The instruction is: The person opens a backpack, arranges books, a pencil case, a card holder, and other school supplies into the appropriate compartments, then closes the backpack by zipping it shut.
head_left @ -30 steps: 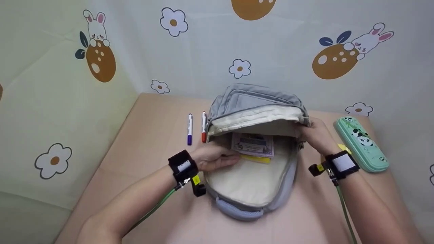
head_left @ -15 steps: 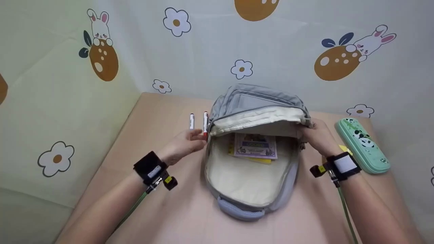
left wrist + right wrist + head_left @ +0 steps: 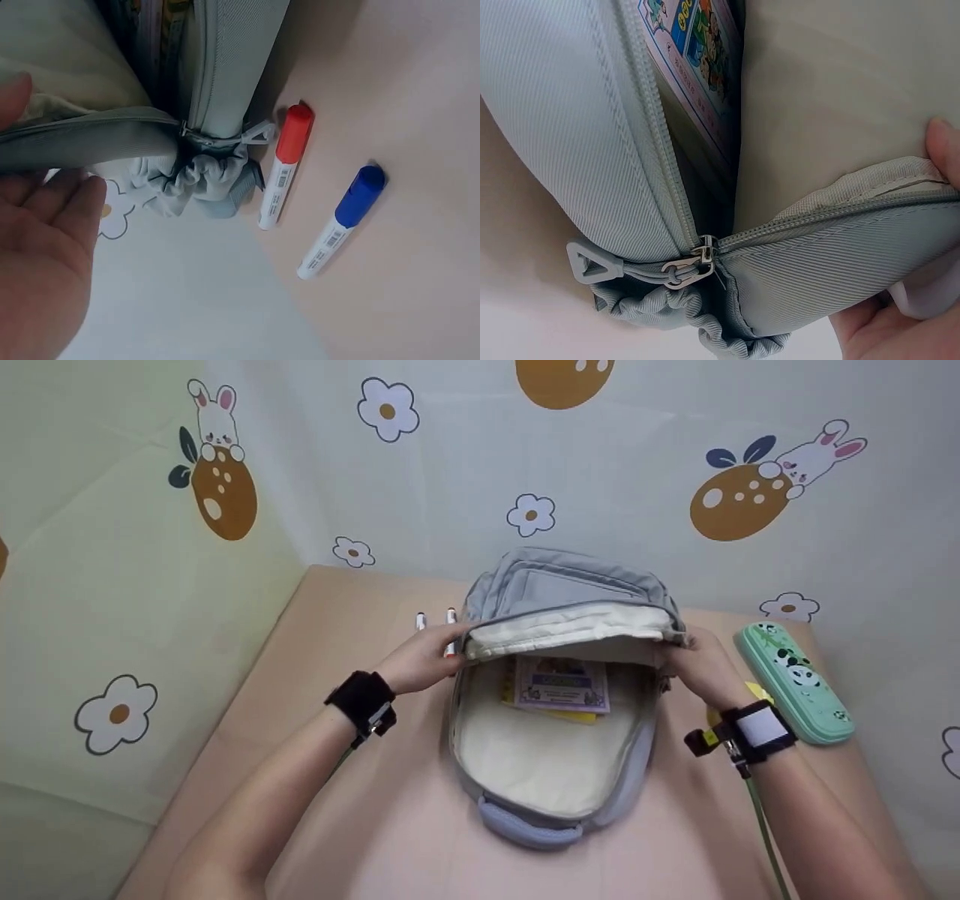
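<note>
A grey backpack lies unzipped on the table, its front flap lifted. My left hand is at the flap's left edge. In the left wrist view, the thumb is on the lining side and the fingers lie behind the edge. My right hand grips the right edge, thumb inside and fingers outside, above the zipper slider. Inside the bag rests a purple-covered booklet with a yellow item under it.
Left of the bag lie a red-capped marker and a blue-capped marker. A green panda pencil case is at the right, beside a partly hidden yellow object. A patterned curtain stands behind the table.
My left hand has come out of the bag, leaving the booklet inside, then moved to the flap's left edge. The right hand keeps its hold on the flap.
</note>
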{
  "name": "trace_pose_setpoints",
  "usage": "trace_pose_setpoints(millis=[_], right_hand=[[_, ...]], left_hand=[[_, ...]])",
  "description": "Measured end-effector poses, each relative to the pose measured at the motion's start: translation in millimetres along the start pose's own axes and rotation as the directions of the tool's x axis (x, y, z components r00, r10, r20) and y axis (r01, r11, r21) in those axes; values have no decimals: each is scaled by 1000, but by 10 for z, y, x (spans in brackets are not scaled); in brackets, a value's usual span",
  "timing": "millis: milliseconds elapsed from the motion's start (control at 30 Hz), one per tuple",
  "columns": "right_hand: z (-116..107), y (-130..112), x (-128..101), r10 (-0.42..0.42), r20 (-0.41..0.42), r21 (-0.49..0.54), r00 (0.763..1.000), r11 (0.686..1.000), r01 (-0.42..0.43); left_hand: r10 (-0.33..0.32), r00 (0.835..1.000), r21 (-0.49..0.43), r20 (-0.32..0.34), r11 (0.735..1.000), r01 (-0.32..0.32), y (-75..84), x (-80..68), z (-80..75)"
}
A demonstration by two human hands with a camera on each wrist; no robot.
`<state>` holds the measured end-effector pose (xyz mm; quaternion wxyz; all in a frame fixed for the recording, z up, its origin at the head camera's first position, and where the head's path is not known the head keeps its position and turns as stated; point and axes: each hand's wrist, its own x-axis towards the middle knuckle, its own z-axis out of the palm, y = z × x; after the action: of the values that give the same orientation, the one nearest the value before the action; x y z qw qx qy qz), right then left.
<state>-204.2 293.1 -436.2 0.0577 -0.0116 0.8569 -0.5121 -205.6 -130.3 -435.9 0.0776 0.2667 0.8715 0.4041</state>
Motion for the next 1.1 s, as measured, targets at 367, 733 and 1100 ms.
trace_pose_setpoints(millis=[367,733,1100], right_hand=[[6,10,-132,-202,38,-88,979,975,204],[74,97,-446,-491,59,-493,869,743,453],[257,341,-601,-459,190,-610,868,637,471]], left_hand=[[-6,990,16,-142,1000,8,6,42,56],[18,989,64,-148,998,-9,-29,-33,102],[314,935,316,-168,915,-251,-208,-235,289]])
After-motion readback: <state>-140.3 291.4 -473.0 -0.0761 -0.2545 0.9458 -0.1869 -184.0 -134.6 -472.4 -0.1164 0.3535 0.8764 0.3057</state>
